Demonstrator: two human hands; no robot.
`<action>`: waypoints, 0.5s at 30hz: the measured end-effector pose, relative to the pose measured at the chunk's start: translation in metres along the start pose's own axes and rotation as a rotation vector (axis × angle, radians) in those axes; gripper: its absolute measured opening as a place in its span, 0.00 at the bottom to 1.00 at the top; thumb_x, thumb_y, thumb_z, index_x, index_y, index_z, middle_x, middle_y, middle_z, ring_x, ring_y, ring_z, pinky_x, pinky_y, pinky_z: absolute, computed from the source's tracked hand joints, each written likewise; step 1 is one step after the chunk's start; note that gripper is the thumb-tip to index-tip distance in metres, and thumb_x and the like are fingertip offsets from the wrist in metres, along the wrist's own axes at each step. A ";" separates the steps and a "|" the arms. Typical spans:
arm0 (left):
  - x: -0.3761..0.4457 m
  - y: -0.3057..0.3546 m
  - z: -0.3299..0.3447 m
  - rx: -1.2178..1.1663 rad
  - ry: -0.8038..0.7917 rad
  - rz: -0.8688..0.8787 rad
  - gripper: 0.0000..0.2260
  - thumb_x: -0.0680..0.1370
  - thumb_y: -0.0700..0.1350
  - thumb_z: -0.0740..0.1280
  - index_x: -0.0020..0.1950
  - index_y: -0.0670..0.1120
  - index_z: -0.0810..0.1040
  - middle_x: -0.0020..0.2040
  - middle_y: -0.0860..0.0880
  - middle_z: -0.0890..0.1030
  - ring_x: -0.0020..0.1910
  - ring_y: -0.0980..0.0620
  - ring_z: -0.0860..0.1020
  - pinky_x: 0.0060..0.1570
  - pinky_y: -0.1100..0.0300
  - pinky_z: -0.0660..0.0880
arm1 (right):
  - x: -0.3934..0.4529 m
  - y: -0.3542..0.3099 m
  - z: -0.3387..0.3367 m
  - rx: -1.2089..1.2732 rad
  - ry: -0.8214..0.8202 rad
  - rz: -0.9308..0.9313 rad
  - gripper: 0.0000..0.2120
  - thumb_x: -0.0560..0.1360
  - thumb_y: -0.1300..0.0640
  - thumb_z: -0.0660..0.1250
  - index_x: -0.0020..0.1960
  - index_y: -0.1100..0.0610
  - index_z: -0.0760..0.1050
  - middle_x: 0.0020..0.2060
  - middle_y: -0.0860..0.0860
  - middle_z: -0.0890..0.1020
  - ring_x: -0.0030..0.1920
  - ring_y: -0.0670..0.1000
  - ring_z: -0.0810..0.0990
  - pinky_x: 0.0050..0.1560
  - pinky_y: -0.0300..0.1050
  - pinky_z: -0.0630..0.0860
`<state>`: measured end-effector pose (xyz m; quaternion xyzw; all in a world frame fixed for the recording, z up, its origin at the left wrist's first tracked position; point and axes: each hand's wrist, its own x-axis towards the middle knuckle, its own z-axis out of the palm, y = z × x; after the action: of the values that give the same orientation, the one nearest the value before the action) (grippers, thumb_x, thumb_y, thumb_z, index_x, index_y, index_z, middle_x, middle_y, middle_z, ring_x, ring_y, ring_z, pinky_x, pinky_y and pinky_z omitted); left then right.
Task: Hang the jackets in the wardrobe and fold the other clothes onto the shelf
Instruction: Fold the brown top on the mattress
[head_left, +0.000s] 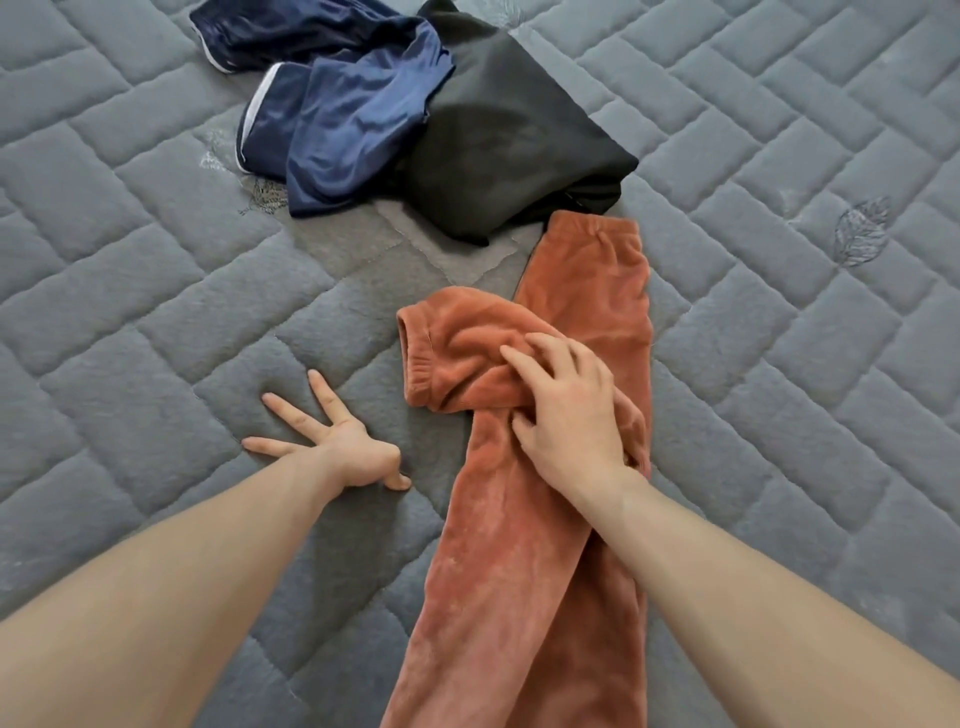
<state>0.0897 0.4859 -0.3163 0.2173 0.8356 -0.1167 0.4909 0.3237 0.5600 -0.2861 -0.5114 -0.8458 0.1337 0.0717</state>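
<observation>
Rust-orange fleece trousers (524, 561) lie lengthwise on the grey quilted mattress (156, 291), one cuffed leg end folded over to the left. My right hand (566, 410) presses down on that fold with its fingers spread and bunches the fabric under the palm. To the left of the trousers, my left hand (332, 441) rests flat on the bare mattress, fingers splayed, holding nothing. Further away lie a crumpled shiny navy garment with white trim (337, 119) and a black garment (498, 150), touching each other.
The mattress fills the whole view, with embroidered leaf marks at the right (860, 231) and near the navy garment. No wardrobe, hanger or shelf is in view.
</observation>
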 end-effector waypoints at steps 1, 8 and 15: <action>0.000 0.000 0.000 -0.001 0.003 0.000 0.77 0.57 0.58 0.82 0.66 0.54 0.10 0.65 0.33 0.13 0.70 0.17 0.28 0.70 0.24 0.37 | 0.006 -0.001 0.000 -0.024 -0.013 -0.008 0.25 0.74 0.54 0.72 0.70 0.44 0.77 0.69 0.46 0.74 0.71 0.55 0.68 0.74 0.55 0.63; 0.002 -0.001 0.001 -0.020 -0.007 0.016 0.77 0.56 0.56 0.81 0.61 0.55 0.08 0.56 0.36 0.09 0.69 0.18 0.25 0.70 0.23 0.38 | 0.056 -0.007 -0.041 0.727 0.382 0.234 0.08 0.80 0.62 0.61 0.47 0.51 0.76 0.40 0.40 0.81 0.43 0.41 0.79 0.50 0.39 0.76; -0.001 0.001 0.001 -0.007 -0.007 0.011 0.75 0.58 0.55 0.81 0.61 0.56 0.08 0.56 0.38 0.08 0.70 0.18 0.26 0.71 0.23 0.39 | 0.097 0.052 -0.066 0.875 0.407 0.905 0.11 0.82 0.48 0.62 0.51 0.55 0.78 0.48 0.48 0.84 0.50 0.47 0.82 0.56 0.47 0.77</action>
<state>0.0916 0.4859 -0.3161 0.2198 0.8330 -0.1118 0.4953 0.3392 0.6792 -0.2402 -0.7551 -0.3845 0.3827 0.3681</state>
